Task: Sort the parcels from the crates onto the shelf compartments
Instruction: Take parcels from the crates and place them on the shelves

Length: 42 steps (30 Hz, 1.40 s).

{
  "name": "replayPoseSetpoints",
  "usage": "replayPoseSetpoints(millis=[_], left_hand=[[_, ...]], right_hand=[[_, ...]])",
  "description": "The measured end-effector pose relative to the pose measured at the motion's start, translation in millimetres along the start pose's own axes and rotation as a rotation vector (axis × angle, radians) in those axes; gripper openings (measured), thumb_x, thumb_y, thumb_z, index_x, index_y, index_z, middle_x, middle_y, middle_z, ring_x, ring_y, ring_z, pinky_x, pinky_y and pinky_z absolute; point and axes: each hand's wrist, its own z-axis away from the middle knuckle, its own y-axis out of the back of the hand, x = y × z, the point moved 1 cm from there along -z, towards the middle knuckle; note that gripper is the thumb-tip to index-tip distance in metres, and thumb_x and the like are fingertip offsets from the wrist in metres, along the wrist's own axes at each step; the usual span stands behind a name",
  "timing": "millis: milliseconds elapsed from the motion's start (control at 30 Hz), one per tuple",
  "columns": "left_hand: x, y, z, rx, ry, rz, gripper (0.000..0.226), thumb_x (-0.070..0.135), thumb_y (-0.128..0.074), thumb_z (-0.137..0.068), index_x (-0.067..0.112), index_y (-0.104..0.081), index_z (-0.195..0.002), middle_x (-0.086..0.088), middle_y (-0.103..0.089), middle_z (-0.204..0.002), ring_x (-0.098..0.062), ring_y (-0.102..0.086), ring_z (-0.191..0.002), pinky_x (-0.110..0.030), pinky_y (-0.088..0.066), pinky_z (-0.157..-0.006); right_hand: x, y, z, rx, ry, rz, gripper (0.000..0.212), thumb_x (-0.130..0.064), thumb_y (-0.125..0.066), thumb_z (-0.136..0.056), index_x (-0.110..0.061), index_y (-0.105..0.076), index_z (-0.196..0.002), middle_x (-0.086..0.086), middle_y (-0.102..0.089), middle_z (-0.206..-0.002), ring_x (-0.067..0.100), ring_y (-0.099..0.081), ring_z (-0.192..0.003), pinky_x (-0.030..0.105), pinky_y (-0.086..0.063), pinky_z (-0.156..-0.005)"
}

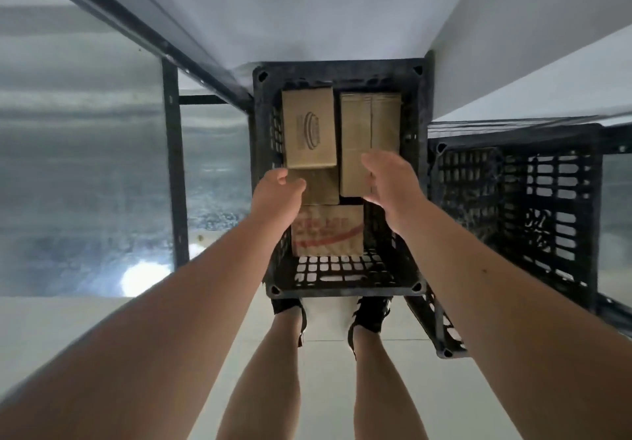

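A black plastic crate point(338, 291) stands on the floor in front of my feet. Several brown cardboard parcels lie in it: one with a printed oval logo point(307, 128), a long plain one point(359, 125), a small one point(323, 190) under the logo parcel, and one with red print point(328, 231) nearest me. My left hand point(275, 195) reaches into the crate, its fingers loosely curled at the small parcel's left edge, holding nothing. Over the near end of the long parcel hovers my right hand point(388, 181), fingers relaxed and spread, gripping nothing.
A second black crate point(513, 220) stands to the right, no parcels visible in it. A dark metal shelf post point(172, 166) rises left of the crate. White shelf boards point(307, 12) run overhead at the top. The floor is pale and glossy.
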Motion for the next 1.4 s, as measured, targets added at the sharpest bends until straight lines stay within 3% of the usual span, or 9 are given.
replayPoseSetpoints(millis=[67, 200, 333, 533, 800, 967, 1133, 1267, 1400], left_hand=[[-4, -4, -26, 0.006, -0.007, 0.012, 0.061, 0.028, -0.063, -0.104, 0.018, -0.041, -0.160, -0.003, -0.053, -0.154, -0.004, -0.058, -0.099, -0.021, -0.044, -0.081], [-2, -15, -71, 0.043, 0.032, 0.055, 0.064, 0.023, -0.060, -0.104, 0.019, -0.035, -0.163, 0.008, -0.062, -0.117, -0.003, -0.053, -0.068, -0.017, -0.044, -0.054], [3, -27, -97, 0.031, -0.005, 0.041, 0.057, 0.017, -0.058, -0.104, 0.018, -0.039, -0.158, 0.024, -0.037, -0.084, 0.003, -0.041, -0.067, -0.004, -0.032, -0.042], [0, -40, -130, 0.047, -0.025, 0.115, 0.056, 0.020, -0.063, -0.102, 0.019, -0.043, -0.154, 0.018, -0.052, -0.094, -0.010, -0.062, -0.087, -0.023, -0.047, -0.067], [4, -49, -132, 0.049, 0.043, 0.263, 0.040, 0.019, -0.067, -0.098, 0.017, -0.057, -0.136, 0.001, -0.067, -0.118, -0.016, -0.065, -0.097, -0.022, -0.043, -0.063], [1, -38, -72, 0.099, 0.080, 0.262, 0.063, 0.029, -0.067, -0.099, 0.019, -0.039, -0.154, 0.006, -0.061, -0.126, -0.002, -0.052, -0.074, -0.019, -0.043, -0.047], [10, -15, 10, 0.109, 0.046, 0.269, 0.065, 0.024, -0.069, -0.100, 0.018, -0.039, -0.157, 0.014, -0.058, -0.094, 0.009, -0.056, -0.048, -0.004, -0.037, -0.038], [28, 9, 72, 0.082, -0.012, 0.278, 0.057, 0.022, -0.069, -0.101, 0.017, -0.045, -0.153, 0.008, -0.065, -0.119, 0.011, -0.062, -0.064, -0.007, -0.045, -0.048], [47, 29, 127, 0.058, -0.068, 0.278, 0.054, 0.020, -0.067, -0.101, 0.022, -0.049, -0.152, 0.006, -0.068, -0.122, 0.014, -0.061, -0.054, -0.006, -0.044, -0.046]], right_hand=[[0, -3, -24, -0.005, 0.017, 0.017, 0.026, -0.030, -0.061, -0.103, -0.025, -0.061, -0.128, -0.002, -0.065, -0.121, 0.020, -0.063, -0.115, 0.047, -0.052, -0.109], [5, -15, -68, 0.020, 0.052, -0.005, 0.014, -0.025, -0.062, -0.105, -0.030, -0.064, -0.118, -0.002, -0.067, -0.116, 0.019, -0.066, -0.115, 0.042, -0.056, -0.104], [7, -35, -108, 0.019, 0.078, -0.006, 0.019, -0.030, -0.066, -0.103, -0.028, -0.065, -0.122, -0.002, -0.069, -0.124, 0.017, -0.065, -0.119, 0.041, -0.056, -0.104], [16, -62, -142, 0.009, 0.087, 0.069, 0.058, -0.035, -0.075, -0.094, -0.027, -0.057, -0.148, -0.001, -0.065, -0.137, 0.020, -0.063, -0.124, 0.046, -0.052, -0.111], [16, -76, -139, 0.012, 0.034, 0.149, 0.085, -0.035, -0.074, -0.095, -0.021, -0.030, -0.167, 0.008, -0.051, -0.155, 0.028, -0.053, -0.136, 0.048, -0.047, -0.117], [15, -63, -82, 0.021, 0.058, 0.225, 0.062, -0.032, -0.073, -0.096, -0.018, -0.051, -0.152, -0.006, -0.064, -0.125, 0.013, -0.059, -0.106, 0.030, -0.049, -0.086], [15, -41, -19, 0.068, 0.165, 0.304, 0.052, -0.042, -0.074, -0.093, -0.025, -0.057, -0.139, 0.001, -0.063, -0.131, 0.009, -0.065, -0.083, 0.017, -0.047, -0.053], [-5, -8, 44, 0.066, 0.220, 0.329, 0.055, -0.039, -0.069, -0.099, -0.025, -0.045, -0.146, -0.015, -0.061, -0.113, -0.002, -0.058, -0.081, 0.012, -0.041, -0.054], [-28, 13, 107, 0.033, 0.273, 0.361, 0.050, -0.038, -0.072, -0.099, -0.029, -0.046, -0.141, -0.024, -0.062, -0.106, -0.006, -0.061, -0.079, 0.011, -0.042, -0.056]])
